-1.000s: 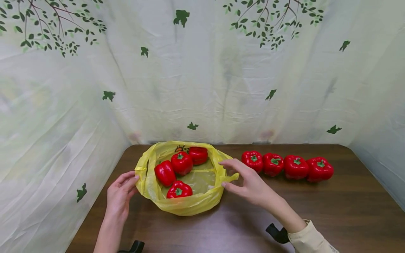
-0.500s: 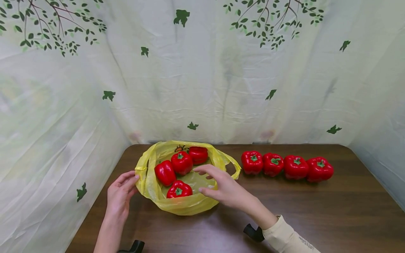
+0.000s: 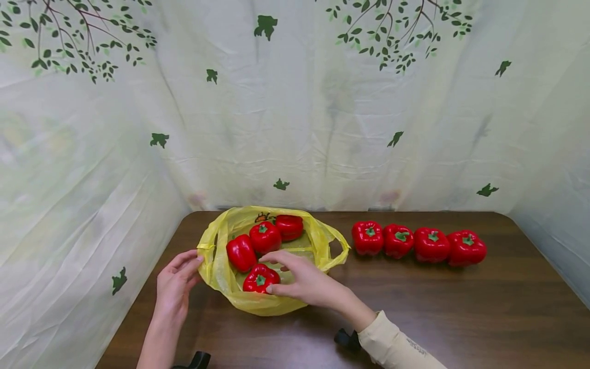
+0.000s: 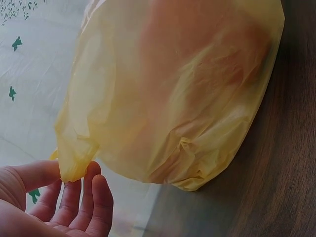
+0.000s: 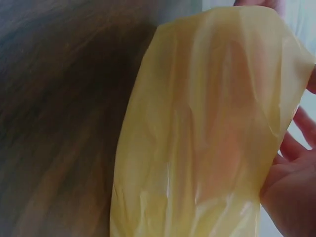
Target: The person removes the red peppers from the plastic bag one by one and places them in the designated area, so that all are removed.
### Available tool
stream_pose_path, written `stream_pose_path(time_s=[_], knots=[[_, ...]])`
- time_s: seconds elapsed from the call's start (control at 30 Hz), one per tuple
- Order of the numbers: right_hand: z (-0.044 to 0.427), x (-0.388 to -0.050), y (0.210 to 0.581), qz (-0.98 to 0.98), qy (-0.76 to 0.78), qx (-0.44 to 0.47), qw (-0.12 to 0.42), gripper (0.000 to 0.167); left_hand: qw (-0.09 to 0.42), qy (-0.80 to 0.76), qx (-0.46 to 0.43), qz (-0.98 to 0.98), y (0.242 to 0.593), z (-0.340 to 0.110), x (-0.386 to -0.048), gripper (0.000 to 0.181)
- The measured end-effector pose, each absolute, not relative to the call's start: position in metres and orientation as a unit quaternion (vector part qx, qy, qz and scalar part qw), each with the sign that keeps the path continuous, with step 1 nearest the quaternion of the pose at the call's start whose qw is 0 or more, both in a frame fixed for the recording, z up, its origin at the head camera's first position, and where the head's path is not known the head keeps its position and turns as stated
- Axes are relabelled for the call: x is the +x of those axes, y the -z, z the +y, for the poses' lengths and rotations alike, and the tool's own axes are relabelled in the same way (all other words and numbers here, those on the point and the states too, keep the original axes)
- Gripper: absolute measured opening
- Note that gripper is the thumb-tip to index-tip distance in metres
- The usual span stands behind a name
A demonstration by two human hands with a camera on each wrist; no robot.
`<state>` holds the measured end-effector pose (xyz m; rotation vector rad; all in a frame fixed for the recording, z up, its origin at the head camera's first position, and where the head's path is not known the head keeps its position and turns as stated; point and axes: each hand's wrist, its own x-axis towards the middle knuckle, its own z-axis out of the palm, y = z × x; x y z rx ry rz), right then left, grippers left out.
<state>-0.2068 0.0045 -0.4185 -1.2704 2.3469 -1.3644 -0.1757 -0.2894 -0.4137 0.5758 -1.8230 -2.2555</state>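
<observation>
A yellow plastic bag (image 3: 262, 305) stands with its mouth wide at the table's back left, several red peppers inside. The left hand (image 3: 174, 287) pinches the bag's left handle between thumb and fingers; in the left wrist view that hand (image 4: 64, 197) grips the yellow tip (image 4: 76, 160). Over the bag's front right rim reaches the right hand (image 3: 306, 281), its thumb and fingers spread at the right side of the front pepper (image 3: 259, 277); whether it touches the pepper is hard to tell. The right wrist view shows the right hand (image 5: 291, 182) partly behind the bag wall (image 5: 197, 128).
Several red peppers (image 3: 432, 244) stand in a row to the right of the bag on the brown wooden table (image 3: 461, 312). The bag's right handle loop (image 3: 342, 251) sticks out toward them. A pale curtain (image 3: 304, 113) with leaf prints hangs behind the table.
The right hand has let go of the bag's right handle and moved left and slightly down, into the bag's mouth beside the front pepper. The left hand has stayed in place.
</observation>
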Motion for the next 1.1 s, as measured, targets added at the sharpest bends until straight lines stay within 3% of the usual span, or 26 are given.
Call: stream_pose_path(time_s=[0.6, 0.9, 1.1], knots=[[-0.014, -0.213, 0.441, 0.814, 0.416, -0.385, 0.124, 0.074, 0.089, 0.76, 0.195, -0.613, 0.416, -0.289, -0.177, 0.019], [-0.012, -0.22, 0.443, 0.817, 0.418, -0.384, 0.102, 0.067, 0.088, 0.762, 0.198, -0.61, 0.416, -0.289, -0.177, 0.018], [-0.002, -0.222, 0.436, 0.815, 0.461, -0.334, 0.108, 0.07, 0.09, 0.764, 0.194, -0.609, 0.416, -0.29, -0.177, 0.017]])
